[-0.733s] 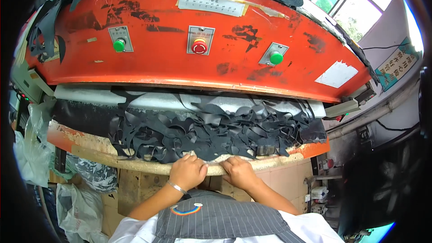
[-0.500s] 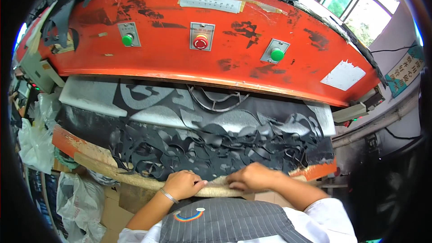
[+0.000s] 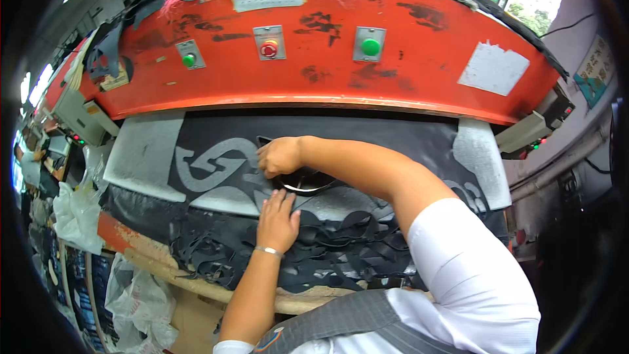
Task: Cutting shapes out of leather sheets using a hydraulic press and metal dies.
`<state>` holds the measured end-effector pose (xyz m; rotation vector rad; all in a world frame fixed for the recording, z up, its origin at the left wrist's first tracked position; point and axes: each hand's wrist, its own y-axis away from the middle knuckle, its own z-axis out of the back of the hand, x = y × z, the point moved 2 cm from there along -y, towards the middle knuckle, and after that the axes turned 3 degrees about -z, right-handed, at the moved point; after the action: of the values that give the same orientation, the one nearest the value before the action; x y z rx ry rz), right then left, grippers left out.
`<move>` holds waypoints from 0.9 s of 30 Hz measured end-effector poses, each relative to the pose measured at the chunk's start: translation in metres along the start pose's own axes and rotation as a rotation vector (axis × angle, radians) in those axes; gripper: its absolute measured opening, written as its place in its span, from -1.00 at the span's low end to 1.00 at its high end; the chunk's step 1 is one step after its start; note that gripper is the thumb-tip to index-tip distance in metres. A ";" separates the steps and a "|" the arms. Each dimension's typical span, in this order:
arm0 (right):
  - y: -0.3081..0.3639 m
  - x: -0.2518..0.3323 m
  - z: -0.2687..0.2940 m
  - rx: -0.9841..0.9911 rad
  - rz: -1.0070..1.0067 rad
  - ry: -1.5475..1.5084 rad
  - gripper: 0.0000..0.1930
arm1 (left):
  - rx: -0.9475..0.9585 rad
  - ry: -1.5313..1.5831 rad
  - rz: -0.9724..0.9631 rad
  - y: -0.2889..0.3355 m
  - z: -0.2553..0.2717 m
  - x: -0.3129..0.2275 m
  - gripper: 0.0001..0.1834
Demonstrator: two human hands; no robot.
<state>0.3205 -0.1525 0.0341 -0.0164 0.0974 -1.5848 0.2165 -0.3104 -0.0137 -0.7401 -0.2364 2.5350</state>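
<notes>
A curved metal cutting die [image 3: 306, 188] stands on a black sheet [image 3: 386, 132] spread over the pale work board [image 3: 141, 154]. My right hand [image 3: 282, 156] reaches across the board, its fingers closed around the far left part of the die. My left hand [image 3: 278, 221] lies just in front of the die, fingers stretched out flat and tips near its front edge; I cannot tell if they touch it. Left of the die, curved shapes have been cut out of the sheet, showing the pale board beneath. My right arm hides part of the sheet.
A red press beam [image 3: 314, 82] spans the far side, with a red stop button [image 3: 269, 48] and green buttons [image 3: 371, 47]. Black offcuts [image 3: 327, 246] pile along the near edge, above a worn ledge [image 3: 308, 303]. Plastic bags [image 3: 134, 301] hang at the left.
Both hands have moved from the near ledge out over the work board. My right hand has taken hold of the die. The whole view has also shifted.
</notes>
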 end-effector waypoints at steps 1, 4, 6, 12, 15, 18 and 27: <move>0.005 -0.006 0.004 -0.149 0.092 0.017 -0.85 | 0.008 -0.010 0.001 -0.002 0.000 0.001 -0.54; 0.021 -0.008 0.047 -0.296 0.104 0.070 -0.86 | 0.022 -0.019 -0.007 0.004 -0.004 0.008 -0.53; 0.050 -0.002 0.107 -0.314 -0.002 0.261 -0.90 | -0.011 -0.031 -0.020 0.005 0.001 0.008 -0.52; 0.191 0.037 0.148 -0.155 -1.253 0.232 -0.80 | 0.045 0.161 -0.084 -0.019 0.020 0.028 -0.57; 0.234 0.069 0.074 -0.415 -1.528 -0.059 -0.73 | -0.054 0.155 -0.063 -0.050 0.019 0.042 -0.57; 0.236 0.089 0.021 -0.587 -1.771 -0.260 -0.73 | -0.011 0.270 -0.007 -0.082 0.007 0.056 -0.55; 0.222 0.082 -0.008 -0.541 -1.843 -0.239 -0.74 | -0.042 0.163 -0.054 -0.117 -0.010 0.069 -0.63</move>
<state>0.5400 -0.2364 0.0060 -0.9529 0.3913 -3.3011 0.2186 -0.1742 -0.0200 -0.9384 -0.2510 2.4098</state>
